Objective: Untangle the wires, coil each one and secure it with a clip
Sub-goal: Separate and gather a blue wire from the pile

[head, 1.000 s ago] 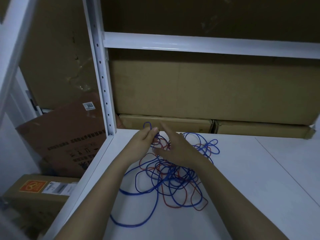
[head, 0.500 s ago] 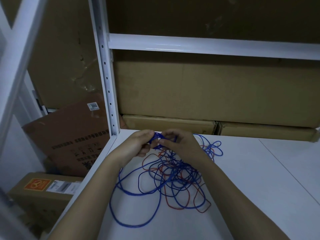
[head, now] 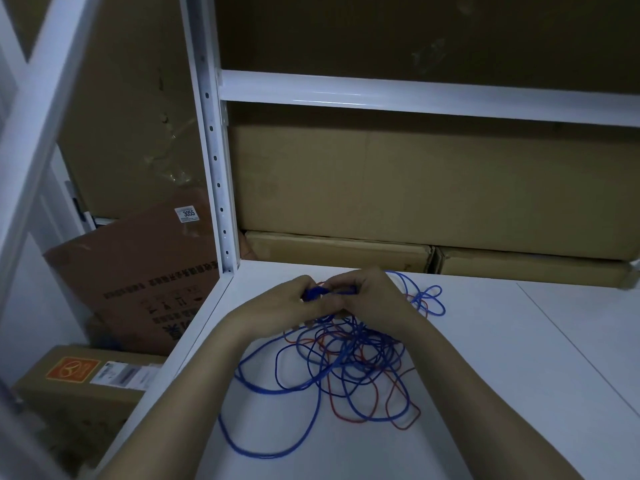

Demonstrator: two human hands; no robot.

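Two hands up at the far edge of the white shelf (head: 519, 393), close together, nearly knuckle to knuckle. Left hand (head: 284, 303) curled, fingers pinching a small bunched bit of the blue wire (head: 277, 389). Right hand (head: 370, 296) curled too, fingertips closed on that same blue bunch from the other side. Below and between the wrists, one loose tangle spread flat on the shelf: blue loops on top, the red wire (head: 349, 415) threaded through and under them, crossing in many places. One wide blue loop trailing out toward the near left, close to the shelf's front rim. A few smaller blue and red loops poking out beyond the right hand, toward the back. No coil formed anywhere in the heap, both wires knotted together still. Behind, a big cardboard box (head: 415, 185) filling the back of the bay, sitting on two flat cartons (head: 339, 249). White perforated upright post (head: 216, 168) at the shelf's left corner, white crossbeam (head: 415, 95) overhead. Off to the left, lower down, a leaning brown carton with a 3055 label (head: 187, 214), and another box with an orange sticker (head: 72, 368) beneath it. Dim light throughout.
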